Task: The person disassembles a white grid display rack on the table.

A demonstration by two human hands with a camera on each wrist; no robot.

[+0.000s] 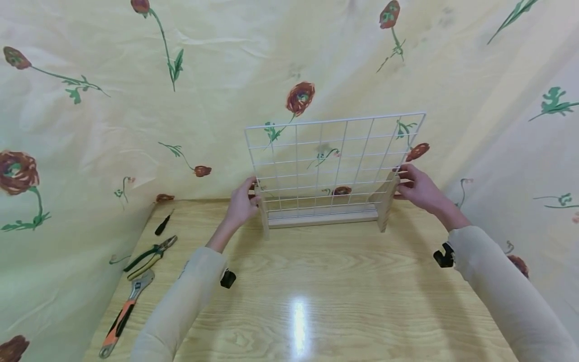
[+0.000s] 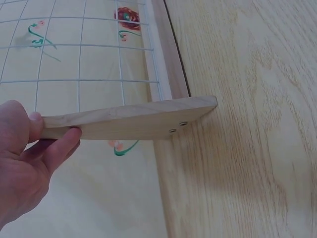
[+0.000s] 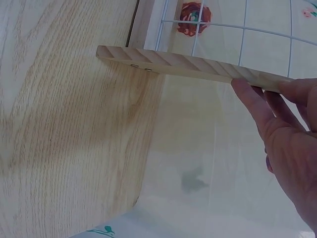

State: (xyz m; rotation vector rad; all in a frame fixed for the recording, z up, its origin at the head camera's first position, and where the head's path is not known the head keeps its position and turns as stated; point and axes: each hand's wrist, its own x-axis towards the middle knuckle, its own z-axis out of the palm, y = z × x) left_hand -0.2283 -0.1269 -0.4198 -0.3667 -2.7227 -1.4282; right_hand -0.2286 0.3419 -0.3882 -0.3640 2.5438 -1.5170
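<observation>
- At the back of our pale wood-grain table (image 1: 353, 281), before the flowered cream cloth (image 1: 217, 105), stands a white wire grid (image 1: 334, 121), its lower part between a pale wooden left panel (image 2: 129, 115) and a pale wooden right panel (image 3: 173, 60), above a pale wooden crossbar (image 1: 323, 218).
- Our left hand (image 1: 239, 203) pinches the left panel; our right hand (image 1: 422, 189), well apart, pinches the right.
- Near the table's left edge we see a black-handled screwdriver (image 1: 163, 225), green-and-yellow-handled pliers (image 1: 163, 246) and an orange-and-black adjustable wrench (image 1: 121, 322).
</observation>
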